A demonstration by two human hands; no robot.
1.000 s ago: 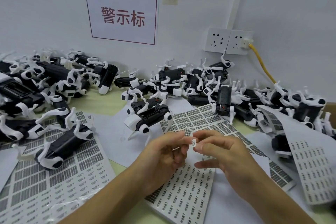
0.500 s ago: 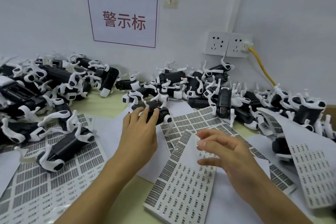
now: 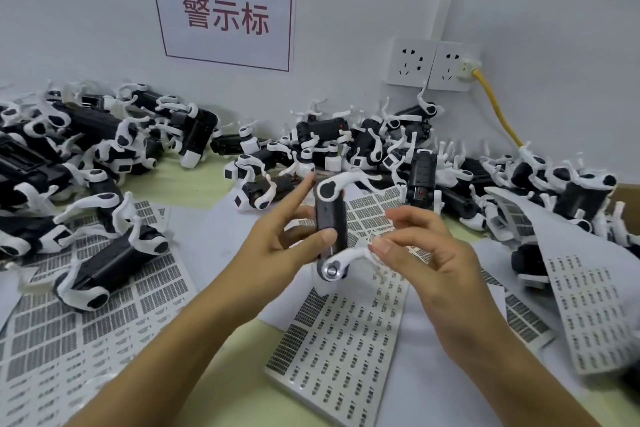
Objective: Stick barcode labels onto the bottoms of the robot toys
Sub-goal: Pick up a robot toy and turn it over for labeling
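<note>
Toys heaped (image 3: 381, 146) across frame's upper half; label sheets (image 3: 332, 350) on counter (image 3: 194, 184). Frame centre: left hand (image 3: 277, 246) gripping toy (image 3: 330, 229), index extended. Right hand (image 3: 426, 253) curled beside it; label not discernible.

Half a second ago the left hand (image 3: 277, 243) lay flat on a robot toy (image 3: 330, 225) at twelve o'clock of the label sheets; now it grips that black-and-white toy lifted off the table, index finger stretched out. The right hand (image 3: 426, 253), fingers pinched together, has closed in to the toy's three o'clock side, just beside its white leg.
</note>
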